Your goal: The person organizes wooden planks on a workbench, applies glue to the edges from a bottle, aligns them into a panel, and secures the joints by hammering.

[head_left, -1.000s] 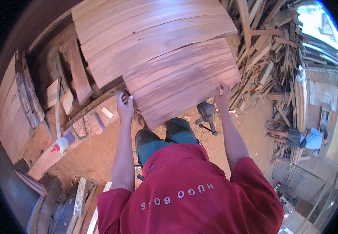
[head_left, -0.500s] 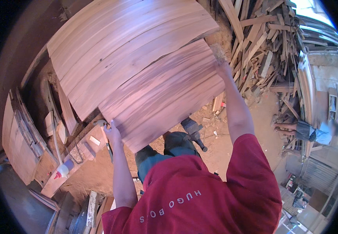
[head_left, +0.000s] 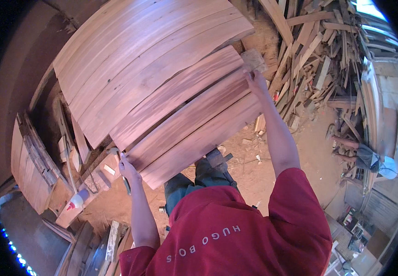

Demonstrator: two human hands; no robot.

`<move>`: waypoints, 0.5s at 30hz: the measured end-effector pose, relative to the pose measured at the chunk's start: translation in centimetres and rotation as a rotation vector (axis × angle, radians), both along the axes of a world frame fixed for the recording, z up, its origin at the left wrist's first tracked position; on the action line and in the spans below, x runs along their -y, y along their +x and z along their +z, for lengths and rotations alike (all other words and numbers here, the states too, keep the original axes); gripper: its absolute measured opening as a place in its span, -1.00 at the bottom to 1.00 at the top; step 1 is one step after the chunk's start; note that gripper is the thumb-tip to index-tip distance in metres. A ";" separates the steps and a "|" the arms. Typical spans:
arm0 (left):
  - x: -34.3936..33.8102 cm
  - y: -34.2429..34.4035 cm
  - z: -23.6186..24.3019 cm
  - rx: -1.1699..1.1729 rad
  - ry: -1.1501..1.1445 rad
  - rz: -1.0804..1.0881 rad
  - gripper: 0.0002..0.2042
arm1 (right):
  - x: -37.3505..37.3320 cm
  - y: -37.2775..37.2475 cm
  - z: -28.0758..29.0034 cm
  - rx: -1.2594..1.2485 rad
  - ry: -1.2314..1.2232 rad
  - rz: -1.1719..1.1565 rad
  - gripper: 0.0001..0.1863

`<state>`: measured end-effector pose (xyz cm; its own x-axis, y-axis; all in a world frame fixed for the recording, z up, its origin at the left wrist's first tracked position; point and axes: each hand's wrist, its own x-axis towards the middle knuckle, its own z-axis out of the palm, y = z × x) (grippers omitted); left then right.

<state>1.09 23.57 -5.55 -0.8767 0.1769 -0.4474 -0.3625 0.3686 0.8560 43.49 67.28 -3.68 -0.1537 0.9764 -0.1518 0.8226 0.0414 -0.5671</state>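
Note:
Three reddish-brown boards lie side by side in front of me. A dark gap runs between the farthest board [head_left: 171,96] and the middle board [head_left: 187,115], and a thinner one parts the middle from the nearest board [head_left: 203,135]. My left hand [head_left: 130,170] grips the middle board's left end, fingers closed at its edge. At the opposite end my right hand [head_left: 256,83] is closed on the same board. Beside my left hand is a hammer [head_left: 126,185], its handle pointing toward me. Beyond the boards rests a wide pale panel [head_left: 148,50] of planks.
A wooden beam [head_left: 65,217] at left carries a white bottle with a red tip [head_left: 75,201]. Scrap wood [head_left: 318,60] is heaped at far right. A dark tool or clamp [head_left: 217,160] sits below the boards, near my legs. Another person [head_left: 371,161] is at the right.
The boards, pressed together before, now have gaps between them. The middle and nearest boards have shifted toward me, with both hands still at the ends.

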 end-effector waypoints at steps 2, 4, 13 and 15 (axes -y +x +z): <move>2.5 -0.7 0.3 -0.040 0.049 0.015 -0.74 | 1.9 -2.7 4.0 -0.127 0.072 -0.072 -0.45; 1.5 1.6 1.7 -0.070 0.113 0.003 -0.78 | 2.1 0.4 3.3 -0.273 0.049 -0.150 -0.48; 4.5 2.8 2.7 -0.069 0.279 -0.125 -0.80 | 4.7 3.5 -0.3 -0.607 0.133 -0.290 -0.59; 4.8 2.7 2.7 -0.046 0.280 -0.122 -0.79 | 4.8 3.8 -0.6 -0.641 0.141 -0.286 -0.60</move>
